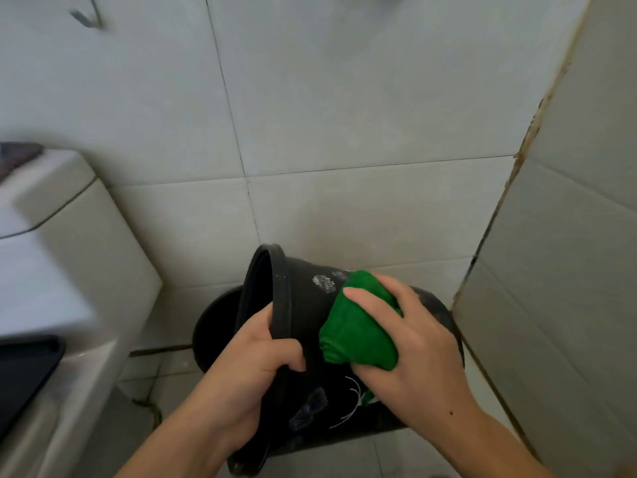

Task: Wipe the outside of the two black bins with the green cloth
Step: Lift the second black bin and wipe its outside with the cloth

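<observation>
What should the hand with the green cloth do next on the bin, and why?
Probably slide the green cloth toward the rim. The right hand presses it on the tilted black bin, which the left hand grips at the rim, and whitish smudges show just ahead of the cloth.

The near black bin (296, 305) looks like smooth plastic with a dull sheen, its side marked with pale scuffs and worn white print. The green cloth (355, 332) is soft, matt fabric with a fine nap, bunched against it. The wall tiles (344, 98) are pale, smooth ceramic, faintly glossy, with stained grout at the right corner. The toilet cistern (51, 219) at left is glossy white ceramic.
</observation>
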